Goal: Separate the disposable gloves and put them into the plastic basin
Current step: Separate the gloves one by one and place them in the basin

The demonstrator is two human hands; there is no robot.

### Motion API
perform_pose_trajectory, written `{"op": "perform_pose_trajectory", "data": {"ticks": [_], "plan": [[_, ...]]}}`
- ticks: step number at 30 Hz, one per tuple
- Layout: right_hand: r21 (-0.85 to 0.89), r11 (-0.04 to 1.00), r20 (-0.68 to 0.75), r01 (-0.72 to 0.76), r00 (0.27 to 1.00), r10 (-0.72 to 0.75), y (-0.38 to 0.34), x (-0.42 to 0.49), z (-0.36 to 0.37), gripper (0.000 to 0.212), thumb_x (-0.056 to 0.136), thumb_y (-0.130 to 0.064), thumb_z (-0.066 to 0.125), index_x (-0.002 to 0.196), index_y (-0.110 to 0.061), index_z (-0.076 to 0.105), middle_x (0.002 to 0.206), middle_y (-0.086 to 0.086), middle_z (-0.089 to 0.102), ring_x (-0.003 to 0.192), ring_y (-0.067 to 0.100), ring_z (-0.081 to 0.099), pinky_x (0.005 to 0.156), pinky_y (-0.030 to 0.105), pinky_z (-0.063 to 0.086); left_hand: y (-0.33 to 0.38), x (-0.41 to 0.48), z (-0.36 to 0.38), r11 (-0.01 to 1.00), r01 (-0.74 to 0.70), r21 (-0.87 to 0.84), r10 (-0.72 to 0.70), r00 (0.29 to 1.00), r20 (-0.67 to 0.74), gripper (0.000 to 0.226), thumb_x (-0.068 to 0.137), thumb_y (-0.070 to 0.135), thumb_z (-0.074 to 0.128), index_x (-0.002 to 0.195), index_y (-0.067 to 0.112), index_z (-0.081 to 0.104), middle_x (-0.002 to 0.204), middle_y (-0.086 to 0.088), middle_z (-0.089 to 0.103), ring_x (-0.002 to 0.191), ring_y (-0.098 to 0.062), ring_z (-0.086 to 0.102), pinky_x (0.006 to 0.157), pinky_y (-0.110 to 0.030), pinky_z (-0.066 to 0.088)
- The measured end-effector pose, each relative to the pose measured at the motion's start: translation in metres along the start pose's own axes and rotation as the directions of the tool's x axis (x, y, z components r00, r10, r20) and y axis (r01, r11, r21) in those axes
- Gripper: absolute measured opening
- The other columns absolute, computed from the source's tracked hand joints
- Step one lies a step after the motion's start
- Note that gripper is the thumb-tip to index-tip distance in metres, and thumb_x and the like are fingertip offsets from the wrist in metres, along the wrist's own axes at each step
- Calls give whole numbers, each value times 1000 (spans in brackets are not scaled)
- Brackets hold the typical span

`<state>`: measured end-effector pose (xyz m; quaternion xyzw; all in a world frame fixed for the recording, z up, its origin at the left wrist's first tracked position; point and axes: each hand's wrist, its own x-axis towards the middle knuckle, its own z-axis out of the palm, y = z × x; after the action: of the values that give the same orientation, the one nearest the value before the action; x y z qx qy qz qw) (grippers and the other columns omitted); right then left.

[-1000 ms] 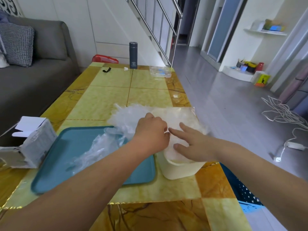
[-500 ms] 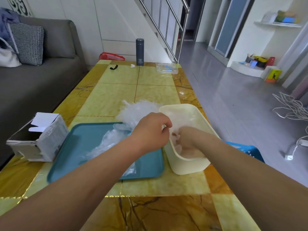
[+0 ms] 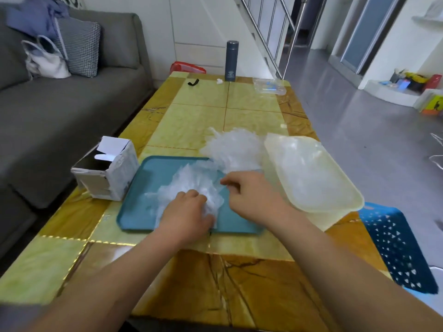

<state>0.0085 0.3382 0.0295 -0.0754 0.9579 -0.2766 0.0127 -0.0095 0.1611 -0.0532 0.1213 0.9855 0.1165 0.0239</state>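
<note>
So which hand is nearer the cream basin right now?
Right. The right hand is just left of the basin, above the tray; the left hand grips the glove pile farther left.

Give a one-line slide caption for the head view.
Left hand and right hand pull at a clump of disposable gloves on a teal tray beside the plastic basin.

Home living room, grey sofa (image 3: 60, 111) with cushion (image 3: 80, 49), tiled table (image 3: 199, 116), staircase railing (image 3: 275, 32)
</note>
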Motion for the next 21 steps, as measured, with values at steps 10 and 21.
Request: {"op": "perform_pose_trajectory", "data": {"ticks": [10,21], "plan": [[349,924,42,-155,988,149,44,5,67,72,91,-12,72,154,-29,42,149,-5,48,121,12,56,102,29,51,-24,11,1,914,-97,-395,13,978,-210,37,102,33,51,75,12,63,82,-4,65,82,-27,61,76,-47,50],[758,645,-29,-94,984,177,19,-1,38,36,85,-25,83,118,-24,70,114,-4,75,106,5,68,95,32,56,-9,-10,-42,266,-3,-964,6,1000,-2,34,99,50,63,88,20,74,84,-5,65,80,-19,57,77,-38,46]]}}
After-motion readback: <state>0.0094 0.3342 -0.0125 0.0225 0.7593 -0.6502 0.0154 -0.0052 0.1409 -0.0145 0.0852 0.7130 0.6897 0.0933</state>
